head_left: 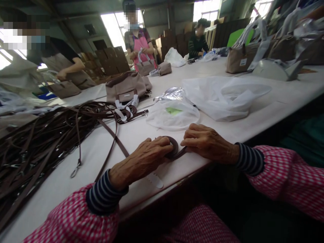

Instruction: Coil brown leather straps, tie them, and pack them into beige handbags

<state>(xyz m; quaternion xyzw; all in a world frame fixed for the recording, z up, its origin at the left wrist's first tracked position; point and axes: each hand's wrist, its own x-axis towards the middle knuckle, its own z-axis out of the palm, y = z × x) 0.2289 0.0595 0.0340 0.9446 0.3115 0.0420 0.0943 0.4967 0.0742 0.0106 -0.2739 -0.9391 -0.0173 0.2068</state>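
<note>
A dark brown bag strap (174, 148) lies wound into a flat coil near the table's front edge. My left hand (145, 160) is closed over the coil's left side, its fingertips partly hidden. To the right, my right hand (210, 143) pinches the strap's loose length where it leaves the coil. Beneath my left wrist is a white toothed plastic tie (155, 180). Several finished strap coils (129, 113) with white ties sit farther back on the left.
A large heap of loose straps (32, 145) with metal clips covers the table's left side. Plastic bags (174, 114) and a thin white sheet (222, 98) lie ahead. Handbags (126, 87) stand beyond, with a tape dispenser (275, 69) at right. Several people work across the table.
</note>
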